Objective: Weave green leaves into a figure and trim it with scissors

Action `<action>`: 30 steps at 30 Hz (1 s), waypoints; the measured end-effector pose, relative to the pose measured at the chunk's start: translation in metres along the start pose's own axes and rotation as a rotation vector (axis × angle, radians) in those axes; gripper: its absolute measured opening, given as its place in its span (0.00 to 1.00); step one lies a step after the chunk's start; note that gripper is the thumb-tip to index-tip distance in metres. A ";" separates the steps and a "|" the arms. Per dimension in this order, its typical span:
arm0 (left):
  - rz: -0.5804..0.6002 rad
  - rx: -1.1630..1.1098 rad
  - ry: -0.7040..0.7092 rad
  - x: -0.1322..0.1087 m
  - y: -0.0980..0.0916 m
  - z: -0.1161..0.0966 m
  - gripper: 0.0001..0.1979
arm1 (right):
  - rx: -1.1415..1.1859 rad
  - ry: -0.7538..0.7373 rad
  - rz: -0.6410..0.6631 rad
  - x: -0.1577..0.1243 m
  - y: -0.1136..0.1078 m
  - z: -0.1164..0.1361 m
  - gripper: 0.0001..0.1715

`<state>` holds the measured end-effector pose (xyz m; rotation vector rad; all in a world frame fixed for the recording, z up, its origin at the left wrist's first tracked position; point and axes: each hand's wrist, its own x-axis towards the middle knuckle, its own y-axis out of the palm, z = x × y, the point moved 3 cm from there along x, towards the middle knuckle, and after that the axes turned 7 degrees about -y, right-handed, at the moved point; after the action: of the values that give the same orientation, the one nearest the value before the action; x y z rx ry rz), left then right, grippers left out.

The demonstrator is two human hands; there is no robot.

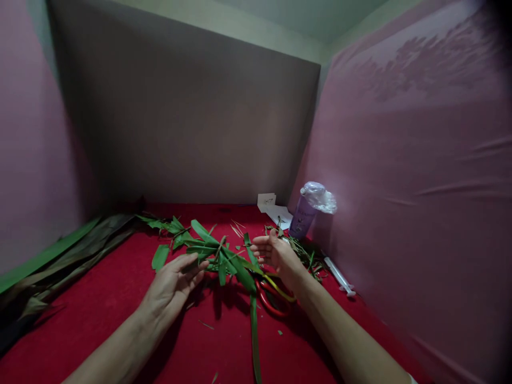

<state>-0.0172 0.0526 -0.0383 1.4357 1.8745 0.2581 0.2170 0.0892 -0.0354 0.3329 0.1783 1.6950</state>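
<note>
A folded green leaf piece (232,260), made of several strips tied or crossed with a thin brown stem, stands in front of me. My left hand (176,280) is at its left end, fingers loosely curved and apart, beside the leaf tips; whether they touch is hard to tell. On the other side, my right hand (276,253) is open with fingers stretched toward the leaves, holding nothing. Scissors with red and yellow handles (276,298) lie just below my right hand, their blades hidden by leaves. One long leaf strip (254,336) runs down toward me.
Leaf sprigs (172,229) lie at the back left, long leaves (60,256) at far left. A purple cup (304,216) with clear plastic, white papers (280,215), cut stems (308,253) and a syringe (339,276) are at right. Red cloth (120,298) covers the surface.
</note>
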 end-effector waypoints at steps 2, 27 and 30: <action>-0.030 -0.037 0.040 0.001 -0.003 -0.006 0.08 | -0.044 -0.080 -0.061 0.000 0.001 -0.002 0.33; 0.247 0.138 0.082 -0.015 0.016 0.012 0.08 | 0.263 -0.049 -0.025 -0.027 0.036 -0.009 0.17; 0.316 0.194 0.082 -0.023 0.021 0.010 0.12 | 0.268 -0.076 -0.007 -0.024 0.035 -0.008 0.15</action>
<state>0.0070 0.0363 -0.0234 1.8818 1.7701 0.2967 0.1843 0.0605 -0.0351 0.5948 0.3511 1.6500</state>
